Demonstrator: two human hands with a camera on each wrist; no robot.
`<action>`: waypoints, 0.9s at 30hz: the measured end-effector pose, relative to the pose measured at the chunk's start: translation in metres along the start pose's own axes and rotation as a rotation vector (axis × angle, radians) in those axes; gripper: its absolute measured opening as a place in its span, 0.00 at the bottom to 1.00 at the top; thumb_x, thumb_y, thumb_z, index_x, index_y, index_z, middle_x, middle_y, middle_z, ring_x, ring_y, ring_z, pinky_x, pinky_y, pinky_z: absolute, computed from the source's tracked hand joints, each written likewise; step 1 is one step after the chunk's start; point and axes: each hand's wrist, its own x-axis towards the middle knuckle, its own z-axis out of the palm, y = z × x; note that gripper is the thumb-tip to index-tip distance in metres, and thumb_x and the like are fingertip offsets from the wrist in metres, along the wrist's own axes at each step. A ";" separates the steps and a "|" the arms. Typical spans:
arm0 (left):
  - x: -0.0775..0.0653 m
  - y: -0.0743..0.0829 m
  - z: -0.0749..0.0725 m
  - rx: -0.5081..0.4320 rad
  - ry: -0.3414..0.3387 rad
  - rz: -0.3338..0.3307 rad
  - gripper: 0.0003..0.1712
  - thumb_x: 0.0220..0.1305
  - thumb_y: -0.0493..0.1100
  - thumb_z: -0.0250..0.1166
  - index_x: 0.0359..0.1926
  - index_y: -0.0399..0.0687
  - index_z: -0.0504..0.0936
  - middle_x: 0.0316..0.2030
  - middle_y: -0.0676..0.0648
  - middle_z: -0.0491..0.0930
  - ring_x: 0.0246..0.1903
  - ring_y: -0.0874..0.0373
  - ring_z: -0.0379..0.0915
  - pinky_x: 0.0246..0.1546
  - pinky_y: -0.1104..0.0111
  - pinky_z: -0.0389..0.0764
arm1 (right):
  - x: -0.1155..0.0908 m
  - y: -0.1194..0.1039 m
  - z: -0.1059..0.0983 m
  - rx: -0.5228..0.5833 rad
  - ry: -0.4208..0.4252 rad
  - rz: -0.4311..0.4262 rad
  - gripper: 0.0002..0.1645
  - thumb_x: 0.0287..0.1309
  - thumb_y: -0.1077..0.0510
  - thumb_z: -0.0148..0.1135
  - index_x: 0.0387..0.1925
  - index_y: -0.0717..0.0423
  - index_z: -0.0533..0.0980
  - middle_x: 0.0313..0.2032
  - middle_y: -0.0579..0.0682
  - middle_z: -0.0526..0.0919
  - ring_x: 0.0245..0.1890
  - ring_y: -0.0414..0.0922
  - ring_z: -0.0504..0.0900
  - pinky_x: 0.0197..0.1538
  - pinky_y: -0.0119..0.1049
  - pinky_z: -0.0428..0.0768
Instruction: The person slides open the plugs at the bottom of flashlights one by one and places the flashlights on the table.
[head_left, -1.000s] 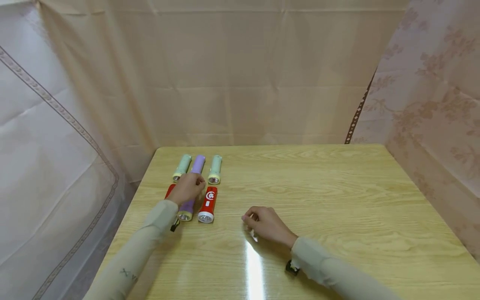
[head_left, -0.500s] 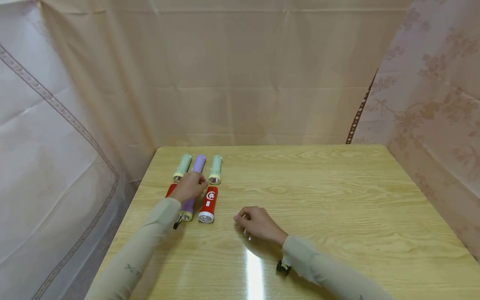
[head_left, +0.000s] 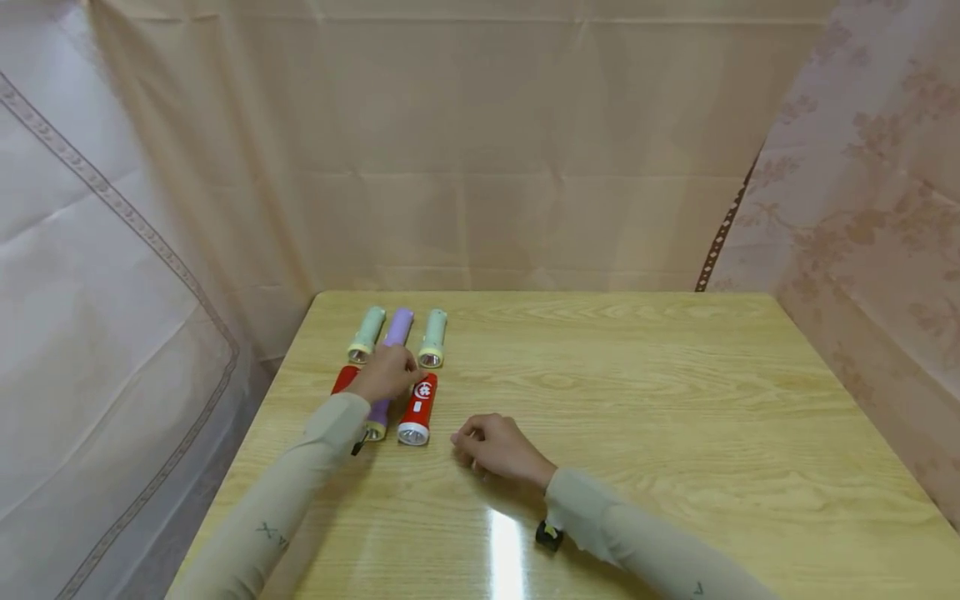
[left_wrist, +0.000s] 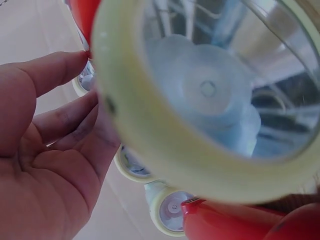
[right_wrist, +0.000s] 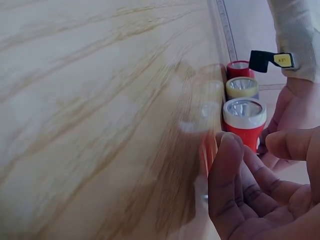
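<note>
On the wooden table [head_left: 637, 400], six torches [head_left: 432, 333] are already set in two rows — only straightening seems left. The near row's rightmost red torch [head_left: 417, 412] is touched by the left hand [head_left: 385, 372] — whether pinched cannot be told; nothing is held by the loosely curled right hand [head_left: 501, 448].

1. Right of the right grip [head_left: 501, 447], the table [head_left: 660, 400] gives wide passage.
2. Left of it, the red-and-white flashlight [head_left: 417, 410] blocks a low path.
3. Beyond the left grip [head_left: 387, 372], two mint-green flashlights [head_left: 432, 339] and a purple flashlight [head_left: 399, 326] obstruct.

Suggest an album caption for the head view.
Six flashlights in two rows on a table, left hand over them, right hand nearby.
</note>
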 end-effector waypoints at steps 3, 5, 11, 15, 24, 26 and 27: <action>0.000 0.002 0.000 -0.023 -0.040 -0.024 0.16 0.71 0.45 0.67 0.27 0.42 0.86 0.16 0.49 0.79 0.16 0.58 0.75 0.18 0.68 0.77 | 0.004 -0.002 0.004 0.001 0.001 -0.004 0.15 0.73 0.51 0.61 0.35 0.58 0.83 0.25 0.51 0.85 0.18 0.41 0.78 0.20 0.31 0.75; 0.001 0.002 0.001 -0.018 -0.058 -0.033 0.17 0.72 0.45 0.66 0.26 0.43 0.85 0.16 0.49 0.79 0.15 0.58 0.76 0.17 0.68 0.78 | 0.006 -0.003 0.007 0.002 0.003 -0.001 0.14 0.73 0.52 0.61 0.35 0.57 0.83 0.24 0.50 0.84 0.17 0.41 0.77 0.20 0.31 0.75; 0.002 0.003 0.002 -0.009 -0.089 -0.059 0.19 0.74 0.46 0.65 0.24 0.44 0.84 0.15 0.48 0.79 0.15 0.57 0.77 0.17 0.69 0.78 | 0.011 -0.004 0.014 0.019 0.002 0.023 0.14 0.73 0.52 0.62 0.34 0.57 0.83 0.23 0.48 0.83 0.16 0.40 0.76 0.19 0.31 0.74; 0.003 0.002 0.003 -0.018 -0.102 -0.065 0.19 0.75 0.45 0.64 0.25 0.43 0.84 0.15 0.49 0.80 0.15 0.57 0.79 0.18 0.68 0.80 | 0.014 -0.006 0.019 0.031 0.010 0.028 0.15 0.72 0.52 0.62 0.32 0.57 0.83 0.23 0.50 0.84 0.15 0.40 0.75 0.18 0.31 0.75; 0.003 0.004 0.003 -0.078 -0.144 -0.082 0.17 0.77 0.42 0.61 0.33 0.36 0.87 0.20 0.47 0.84 0.16 0.55 0.82 0.19 0.66 0.83 | 0.020 -0.009 0.021 0.040 0.020 0.028 0.18 0.73 0.49 0.61 0.34 0.59 0.84 0.23 0.50 0.84 0.15 0.40 0.75 0.17 0.31 0.75; 0.003 0.005 0.002 -0.083 -0.149 -0.093 0.17 0.77 0.42 0.60 0.34 0.36 0.87 0.21 0.46 0.84 0.16 0.54 0.82 0.20 0.66 0.83 | 0.021 -0.010 0.022 0.040 0.020 0.032 0.19 0.73 0.48 0.61 0.35 0.59 0.84 0.24 0.50 0.84 0.15 0.41 0.76 0.18 0.32 0.76; 0.002 0.006 0.001 -0.088 -0.150 -0.101 0.17 0.77 0.42 0.60 0.34 0.35 0.87 0.21 0.46 0.84 0.16 0.54 0.83 0.20 0.66 0.84 | 0.022 -0.010 0.022 0.041 0.021 0.032 0.20 0.73 0.47 0.61 0.36 0.59 0.84 0.24 0.50 0.84 0.15 0.41 0.76 0.18 0.32 0.76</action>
